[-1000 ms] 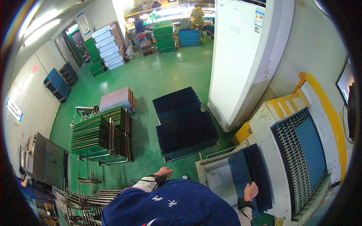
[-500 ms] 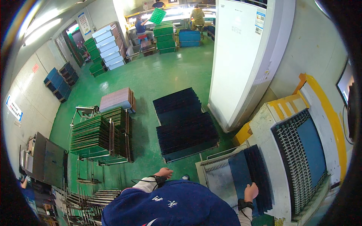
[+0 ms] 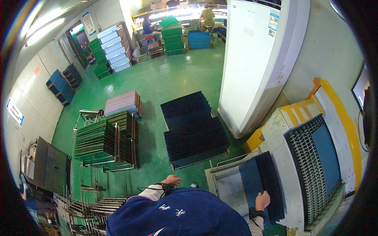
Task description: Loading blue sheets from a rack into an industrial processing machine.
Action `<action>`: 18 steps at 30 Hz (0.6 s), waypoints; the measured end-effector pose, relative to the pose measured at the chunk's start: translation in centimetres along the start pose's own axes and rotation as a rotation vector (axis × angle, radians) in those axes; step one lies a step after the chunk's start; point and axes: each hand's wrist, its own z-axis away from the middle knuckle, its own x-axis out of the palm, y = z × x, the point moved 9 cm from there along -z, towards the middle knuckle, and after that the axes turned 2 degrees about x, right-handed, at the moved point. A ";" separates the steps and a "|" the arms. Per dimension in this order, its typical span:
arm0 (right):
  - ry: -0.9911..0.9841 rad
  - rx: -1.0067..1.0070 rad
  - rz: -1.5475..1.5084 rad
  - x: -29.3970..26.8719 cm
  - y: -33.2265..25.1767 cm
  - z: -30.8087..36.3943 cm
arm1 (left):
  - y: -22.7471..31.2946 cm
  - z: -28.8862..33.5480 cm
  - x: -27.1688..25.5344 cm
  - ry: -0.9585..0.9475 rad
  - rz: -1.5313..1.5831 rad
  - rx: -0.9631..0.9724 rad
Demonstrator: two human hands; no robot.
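Observation:
My right hand (image 3: 262, 200), with a black band at the wrist, is closed at the near edge of a flat blue panel (image 3: 251, 177). That panel leans in a metal rack (image 3: 230, 184) beside a row of dark blue panels (image 3: 269, 179); the fingertips are partly hidden. In front of my body my left hand (image 3: 171, 180) hangs over the green floor, fingers curled, with nothing visible in it. A black band and a dark cord circle its wrist.
Racks of dark panels (image 3: 195, 137) stand ahead, and green panels (image 3: 94, 137) to the left. On the right is a machine with rows of rollers (image 3: 311, 173), behind it a tall white cabinet (image 3: 246, 59). Bare metal racks (image 3: 94, 206) are at lower left. People sit at a far bench.
At the far bench, a person has lowered a raised green panel onto the green stack. My hands stay in nearly the same place; the view has shifted very slightly.

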 end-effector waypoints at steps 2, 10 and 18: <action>0.004 -0.002 -0.010 0.2 0.1 -0.1 | -0.3 -0.2 -0.1 -0.009 0.019 -0.005; 0.050 -0.030 -0.005 1.2 0.8 -0.6 | -0.7 -0.4 -0.2 -0.015 0.022 -0.005; 0.086 -0.072 0.043 1.0 0.3 -0.1 | -1.4 -0.6 -0.3 -0.049 0.062 -0.013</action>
